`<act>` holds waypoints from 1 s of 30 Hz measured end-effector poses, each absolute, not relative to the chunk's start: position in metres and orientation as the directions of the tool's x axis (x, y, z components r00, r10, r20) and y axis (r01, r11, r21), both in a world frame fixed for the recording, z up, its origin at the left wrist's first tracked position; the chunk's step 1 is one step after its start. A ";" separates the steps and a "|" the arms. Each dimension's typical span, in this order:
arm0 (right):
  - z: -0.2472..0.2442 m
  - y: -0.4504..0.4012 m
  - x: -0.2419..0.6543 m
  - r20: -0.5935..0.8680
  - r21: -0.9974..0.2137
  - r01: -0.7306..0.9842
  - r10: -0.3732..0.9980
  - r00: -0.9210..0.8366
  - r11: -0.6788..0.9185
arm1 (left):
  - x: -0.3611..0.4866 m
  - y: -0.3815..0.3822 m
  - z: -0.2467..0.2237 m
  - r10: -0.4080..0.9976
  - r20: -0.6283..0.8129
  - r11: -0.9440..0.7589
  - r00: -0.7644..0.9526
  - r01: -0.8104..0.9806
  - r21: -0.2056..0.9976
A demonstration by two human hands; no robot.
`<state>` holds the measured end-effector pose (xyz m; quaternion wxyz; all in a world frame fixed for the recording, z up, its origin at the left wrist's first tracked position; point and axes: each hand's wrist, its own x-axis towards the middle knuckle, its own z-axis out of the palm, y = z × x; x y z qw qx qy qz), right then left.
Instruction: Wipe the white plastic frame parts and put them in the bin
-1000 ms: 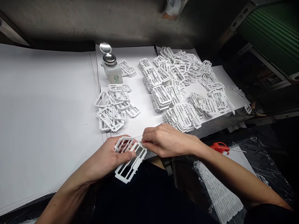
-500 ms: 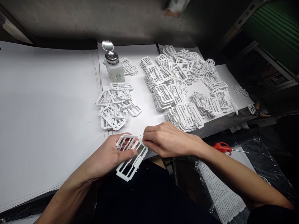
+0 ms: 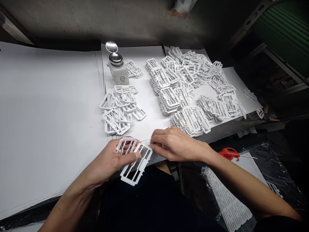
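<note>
Two white slotted plastic frames [image 3: 138,168] are pinched in my left hand [image 3: 115,155], the thumb pressing on them from above. My right hand [image 3: 177,144] is closed beside the upper right corner of the frames. Its fingertips are bunched together, and whatever they may hold is too small or hidden to make out. Past the left hand lies a loose pile of like white frames [image 3: 118,112]. Beyond the right hand are stacked frames [image 3: 191,120].
A white pump bottle [image 3: 119,72] with its metal lid up stands behind the loose pile. White paper sheets [image 3: 48,112] cover the table. More frames [image 3: 195,62] are heaped at the back right. A red-handled tool [image 3: 229,153] and bagged parts [image 3: 231,203] lie at lower right.
My right hand has drawn slightly right, away from the frames' corner. The frames in my left hand have shifted and tilted a little.
</note>
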<state>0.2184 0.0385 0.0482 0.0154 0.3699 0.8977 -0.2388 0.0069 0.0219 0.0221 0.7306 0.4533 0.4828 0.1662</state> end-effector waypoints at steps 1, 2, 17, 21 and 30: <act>0.048 0.038 0.220 -0.201 -0.432 0.677 0.669 -0.716 0.595 | 0.006 0.022 0.022 0.686 -0.547 0.531 0.479 0.184 0.827; 0.047 0.038 0.220 -0.195 -0.451 0.681 0.681 -0.705 0.577 | 0.006 0.022 0.021 0.690 -0.543 0.533 0.480 0.172 0.829; 0.040 0.019 0.218 0.181 -0.802 0.462 0.891 -0.415 0.379 | 0.007 0.026 0.010 0.820 -0.532 0.554 0.212 -0.059 0.831; 0.025 -0.007 0.188 0.230 -0.862 0.327 0.874 -0.428 0.387 | 0.015 0.025 0.011 0.853 -0.502 0.517 0.140 -0.102 0.850; 0.010 -0.029 0.191 0.234 -0.840 0.418 0.925 -0.298 0.347 | 0.012 0.021 0.005 0.859 -0.508 0.510 0.061 -0.186 0.840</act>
